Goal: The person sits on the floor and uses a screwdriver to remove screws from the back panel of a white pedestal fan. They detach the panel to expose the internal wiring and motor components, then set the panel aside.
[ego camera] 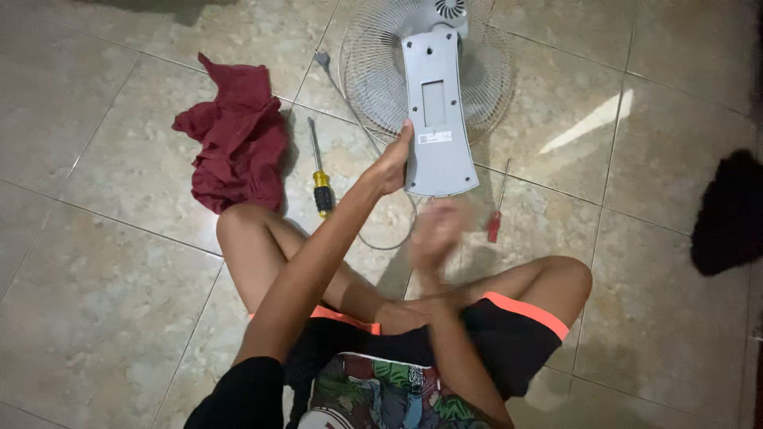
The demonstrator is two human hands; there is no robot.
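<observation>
Two bare hands are seen above crossed legs on the tiled floor. Nearest, the right hand is blurred just below the fan base; whether its fingers are spread or curled cannot be told. The left hand is clasped on the base's left edge, thumb pressed against the grey underside, which is held tilted up. Beside it, a yellow-handled screwdriver and a red-handled screwdriver are laid on the tiles, with a red cloth further left. Beyond, the wire fan grille is rested on the floor. With only one edge gripped, the base could be twisted loose and dropped.
</observation>
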